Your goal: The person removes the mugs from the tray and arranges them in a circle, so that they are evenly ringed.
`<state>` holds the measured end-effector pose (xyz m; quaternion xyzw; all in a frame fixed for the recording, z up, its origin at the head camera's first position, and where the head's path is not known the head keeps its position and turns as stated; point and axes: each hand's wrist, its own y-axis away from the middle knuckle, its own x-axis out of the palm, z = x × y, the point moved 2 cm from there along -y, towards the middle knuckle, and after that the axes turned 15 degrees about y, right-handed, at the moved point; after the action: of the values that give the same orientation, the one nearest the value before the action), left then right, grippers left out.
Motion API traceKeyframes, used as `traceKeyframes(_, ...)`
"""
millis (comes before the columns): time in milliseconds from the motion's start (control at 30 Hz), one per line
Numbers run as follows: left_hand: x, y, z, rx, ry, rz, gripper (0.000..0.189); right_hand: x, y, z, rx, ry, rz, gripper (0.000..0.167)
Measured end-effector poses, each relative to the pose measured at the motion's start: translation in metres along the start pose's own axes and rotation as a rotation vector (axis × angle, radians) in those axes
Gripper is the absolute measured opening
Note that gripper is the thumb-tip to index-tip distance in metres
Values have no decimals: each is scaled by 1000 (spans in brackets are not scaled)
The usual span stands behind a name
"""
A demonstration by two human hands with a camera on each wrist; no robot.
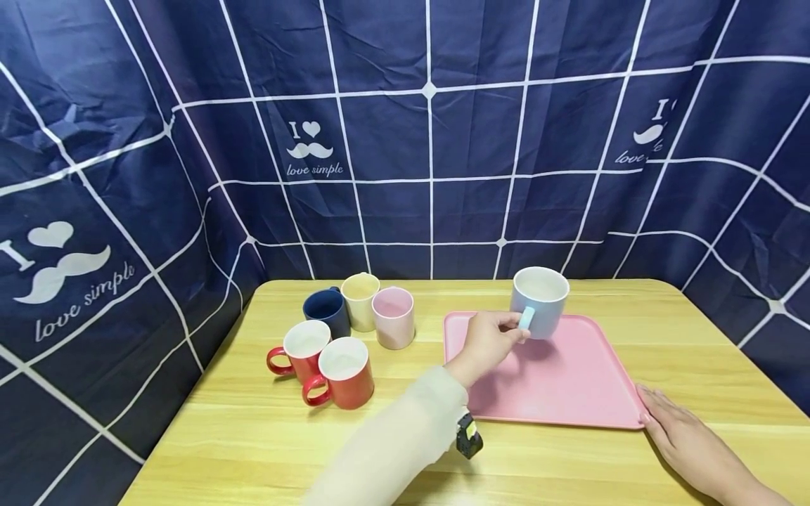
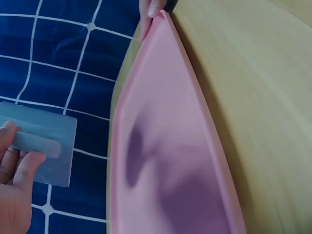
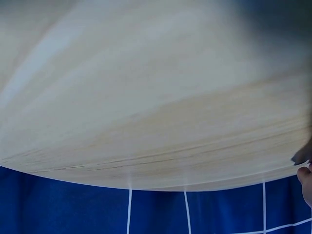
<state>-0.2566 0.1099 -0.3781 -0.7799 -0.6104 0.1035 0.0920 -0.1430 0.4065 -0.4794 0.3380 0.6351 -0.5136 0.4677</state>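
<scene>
Pinched by its handle, a light blue mug (image 1: 549, 309) with a white inside is held upright in my left hand (image 1: 486, 344). It hangs over the back part of a pink tray (image 1: 550, 393), and its shadow falls on the tray. In the left wrist view, the thumb and fingers meet around the handle (image 2: 36, 144) of the mug. My right hand (image 1: 690, 439) lies at the tray's front right corner, its fairly straight fingers touching the rim. The right wrist view shows mostly blurred tabletop, with part of a hand (image 3: 306, 185) at its right edge.
Left of the tray stand two red mugs (image 1: 351, 386) with handles pointing left, a dark blue mug (image 1: 338, 320), a cream mug (image 1: 362, 313) and a pink mug (image 1: 395, 329). A navy checked curtain (image 1: 392, 211) hangs behind the wooden table (image 1: 253, 450).
</scene>
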Motion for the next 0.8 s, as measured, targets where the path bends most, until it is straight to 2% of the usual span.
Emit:
traceKeyframes(233, -27, 13, -8, 36, 38, 22, 16, 0, 0, 0, 21, -14, 43, 48)
traceKeyframes(333, -39, 18, -7, 79, 17, 21, 15, 0, 1, -1, 30, -14, 58, 49)
traceKeyframes(433, -48, 24, -5, 89, -27, 5, 16, 0, 1, -1, 39, -18, 65, 49)
traceKeyframes(567, -59, 34, -5, 62, -50, -11, 18, -1, 2, -1, 45, -26, 67, 48)
traceKeyframes(800, -78, 54, 2, 49, -12, -29, 21, -1, 0, 0, 34, -21, 61, 48)
